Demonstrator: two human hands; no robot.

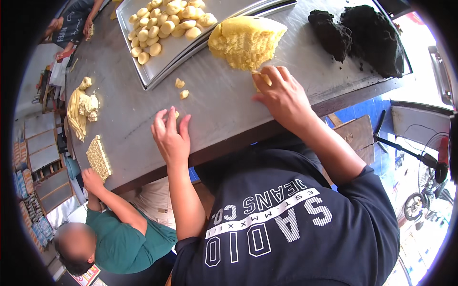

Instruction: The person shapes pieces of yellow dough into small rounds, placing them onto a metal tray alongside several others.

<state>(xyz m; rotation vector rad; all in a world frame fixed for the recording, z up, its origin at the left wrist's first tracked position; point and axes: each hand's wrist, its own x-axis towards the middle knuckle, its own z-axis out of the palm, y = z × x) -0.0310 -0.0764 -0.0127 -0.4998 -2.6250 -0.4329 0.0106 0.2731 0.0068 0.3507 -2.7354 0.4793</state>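
My left hand (pixel 171 138) is over the steel tabletop, its fingers and thumb curled about a small bit of yellow dough (pixel 176 115) that is mostly hidden. Just beyond it lie two small loose dough pieces (pixel 184 94). My right hand (pixel 286 97) is closed on a piece of yellow dough (pixel 261 79), partly covered by the fingers, at the near edge of a large crumbly yellow dough mound (pixel 245 40). A metal tray (pixel 149 78) at the far left of the mound holds many round pale dough balls (pixel 164 24).
A black doughy mass (pixel 372 40) lies at the table's right end. To the left are a heap of pale dough (pixel 83 109) and a textured slab (pixel 98 157), by a co-worker in a green shirt (pixel 129 238). Another person (pixel 74 26) stands at the far left.
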